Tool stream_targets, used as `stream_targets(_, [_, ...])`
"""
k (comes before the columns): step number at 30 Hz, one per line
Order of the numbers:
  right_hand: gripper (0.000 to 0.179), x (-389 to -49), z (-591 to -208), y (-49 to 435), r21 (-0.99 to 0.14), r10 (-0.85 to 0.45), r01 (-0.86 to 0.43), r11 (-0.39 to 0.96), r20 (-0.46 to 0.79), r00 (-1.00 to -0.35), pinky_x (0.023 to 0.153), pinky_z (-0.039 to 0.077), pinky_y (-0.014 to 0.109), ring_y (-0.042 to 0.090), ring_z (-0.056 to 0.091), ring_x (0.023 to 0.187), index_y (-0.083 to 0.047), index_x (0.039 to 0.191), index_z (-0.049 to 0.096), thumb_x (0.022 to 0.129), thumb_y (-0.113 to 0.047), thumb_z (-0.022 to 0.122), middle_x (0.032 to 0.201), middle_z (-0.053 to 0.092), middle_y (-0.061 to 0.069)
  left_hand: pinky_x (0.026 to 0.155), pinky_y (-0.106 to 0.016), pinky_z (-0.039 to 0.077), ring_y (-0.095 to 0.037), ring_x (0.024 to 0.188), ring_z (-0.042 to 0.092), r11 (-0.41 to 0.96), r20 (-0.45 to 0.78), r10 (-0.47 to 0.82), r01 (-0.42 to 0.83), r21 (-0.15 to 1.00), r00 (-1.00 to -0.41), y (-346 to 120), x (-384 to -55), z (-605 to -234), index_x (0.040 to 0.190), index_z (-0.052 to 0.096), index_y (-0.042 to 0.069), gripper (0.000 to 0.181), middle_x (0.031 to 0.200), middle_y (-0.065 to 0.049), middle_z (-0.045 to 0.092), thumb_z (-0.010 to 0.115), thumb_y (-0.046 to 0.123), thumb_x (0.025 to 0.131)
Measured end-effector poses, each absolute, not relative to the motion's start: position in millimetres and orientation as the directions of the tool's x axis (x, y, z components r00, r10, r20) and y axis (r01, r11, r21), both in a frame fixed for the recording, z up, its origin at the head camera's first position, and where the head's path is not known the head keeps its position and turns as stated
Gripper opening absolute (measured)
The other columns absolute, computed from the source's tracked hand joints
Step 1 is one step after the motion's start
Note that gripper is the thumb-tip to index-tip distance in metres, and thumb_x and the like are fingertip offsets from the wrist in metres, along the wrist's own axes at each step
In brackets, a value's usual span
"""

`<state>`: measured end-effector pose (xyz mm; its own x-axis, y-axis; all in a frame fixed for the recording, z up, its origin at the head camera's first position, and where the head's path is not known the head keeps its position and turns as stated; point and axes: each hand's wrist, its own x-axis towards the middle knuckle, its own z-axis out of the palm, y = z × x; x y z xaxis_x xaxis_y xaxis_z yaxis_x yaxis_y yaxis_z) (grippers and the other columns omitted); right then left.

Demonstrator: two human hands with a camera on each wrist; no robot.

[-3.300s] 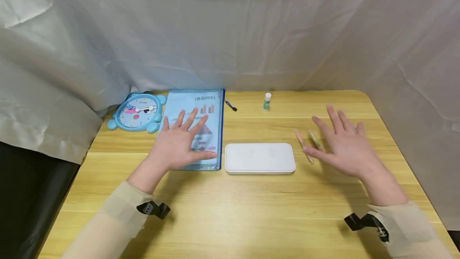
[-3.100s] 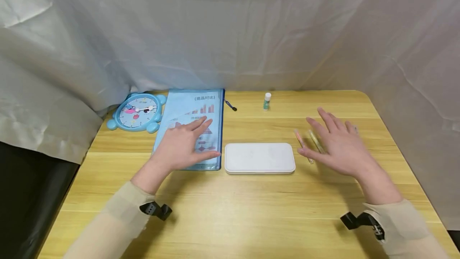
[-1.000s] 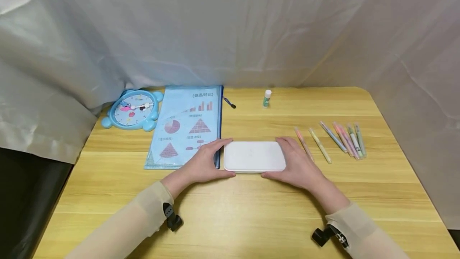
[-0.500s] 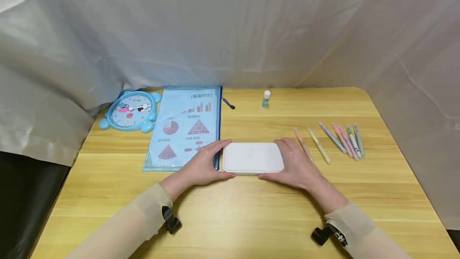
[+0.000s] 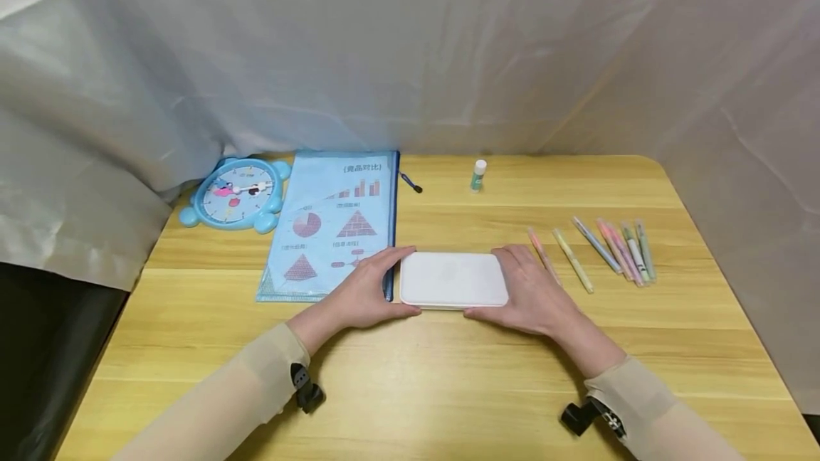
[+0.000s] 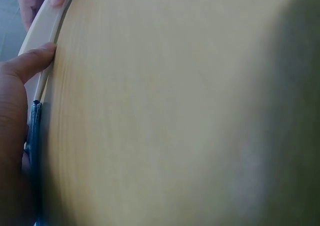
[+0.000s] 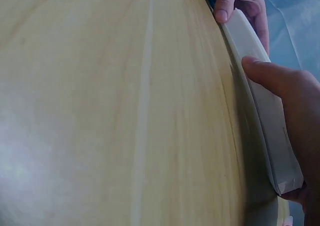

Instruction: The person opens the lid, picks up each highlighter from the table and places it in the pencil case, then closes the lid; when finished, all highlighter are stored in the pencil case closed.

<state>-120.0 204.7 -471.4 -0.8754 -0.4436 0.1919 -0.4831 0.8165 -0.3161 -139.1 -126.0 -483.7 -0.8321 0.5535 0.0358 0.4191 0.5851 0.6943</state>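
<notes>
A flat white pencil case [image 5: 453, 279] with rounded corners lies on the table in the middle of the head view. My left hand [image 5: 364, 293] grips its left end, thumb along the front edge and fingers at the back. The right hand [image 5: 537, 294] holds the opposite end the same way, covering that end of the lid. Seen from the right wrist, the case [image 7: 272, 121] shows its front side with the right thumb [image 7: 267, 76] pressed on it. In the left wrist view the left thumb [image 6: 37, 61] touches the case's front edge.
A blue zip folder [image 5: 327, 226] with printed charts lies under the left hand's side, beside a blue toy clock [image 5: 237, 194]. A glue stick [image 5: 478, 176] stands at the back. Several pastel markers [image 5: 573, 262] lie to the right. A grey curtain [image 5: 410, 55] hangs behind.
Both hands, spread over the folder and markers about three seconds ago, have come inward onto the case's ends. Over the last second the grip looks the same.
</notes>
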Motion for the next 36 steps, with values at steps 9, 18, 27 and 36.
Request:
stream_targets(9, [0.099, -128, -453, 207, -0.428, -0.427, -0.432, 0.794, 0.113, -0.897, 0.122, 0.015, 0.067, 0.039, 0.062, 0.123, 0.006, 0.133, 0.065, 0.078, -0.075, 0.079, 0.125, 0.070, 0.021, 0.117, -0.048, 0.038, -0.023, 0.148, 0.042, 0.579, 0.026, 0.558, 0.412, 0.703, -0.830, -125, -141, -482, 0.166, 0.036, 0.016, 0.109, 0.164, -0.003, 0.043, 0.092, 0.054, 0.080])
stream_targets(18, [0.101, -133, -443, 211, -0.584, -0.354, -0.296, 0.756, 0.017, -0.935, 0.126, 0.011, 0.058, 0.042, 0.063, 0.126, 0.008, 0.137, 0.065, 0.079, -0.071, 0.083, 0.132, 0.069, 0.023, 0.120, -0.048, 0.034, -0.028, 0.152, 0.038, 0.597, 0.000, 0.529, 0.371, 0.711, -0.849, -126, -139, -483, 0.170, 0.028, 0.019, 0.118, 0.167, -0.008, 0.039, 0.093, 0.054, 0.078])
stream_targets(27, [0.074, -141, -438, 212, -0.685, -0.280, -0.231, 0.691, 0.041, -0.959, 0.097, 0.055, 0.056, 0.037, 0.071, 0.113, 0.005, 0.124, 0.076, 0.085, -0.058, 0.086, 0.119, 0.075, 0.020, 0.119, -0.050, 0.035, -0.030, 0.147, 0.044, 0.599, 0.018, 0.515, 0.375, 0.708, -0.857, -126, -138, -484, 0.171, 0.025, 0.016, 0.123, 0.162, -0.011, 0.046, 0.094, 0.055, 0.077])
stream_targets(36, [0.055, -149, -435, 217, -0.759, -0.156, -0.162, 0.631, 0.081, -0.984, 0.081, 0.060, 0.047, 0.029, 0.075, 0.093, -0.003, 0.111, 0.082, 0.093, -0.055, 0.079, 0.107, 0.079, 0.011, 0.120, -0.044, 0.034, -0.023, 0.148, 0.042, 0.580, 0.028, 0.530, 0.387, 0.716, -0.847, -126, -139, -484, 0.170, 0.020, 0.008, 0.126, 0.160, -0.002, 0.050, 0.093, 0.053, 0.078])
